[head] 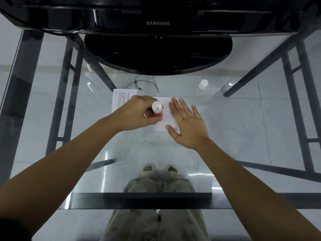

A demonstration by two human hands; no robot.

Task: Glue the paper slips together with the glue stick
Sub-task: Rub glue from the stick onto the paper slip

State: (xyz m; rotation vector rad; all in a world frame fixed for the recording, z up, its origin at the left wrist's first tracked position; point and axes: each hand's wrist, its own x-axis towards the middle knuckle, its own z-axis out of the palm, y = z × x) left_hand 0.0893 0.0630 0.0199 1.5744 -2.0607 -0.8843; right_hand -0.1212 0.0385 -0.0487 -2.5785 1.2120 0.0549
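A red glue stick point(157, 110) with a white end stands upright on a white paper slip point(165, 115) in the middle of the glass table, and my left hand point(137, 113) is shut on it. My right hand point(186, 124) lies flat, fingers spread, on the right side of that slip. A second slip point(119, 98) with printed text lies to the left, partly hidden under my left hand. A white cap point(203, 84) stands alone at the right, apart from both hands.
A black Samsung monitor point(158, 23) stands at the back on a round base point(158, 54). A thin black cable point(144, 83) lies just behind the slips. The table point(243, 119) is glass on a dark metal frame; legs and shoes show beneath it.
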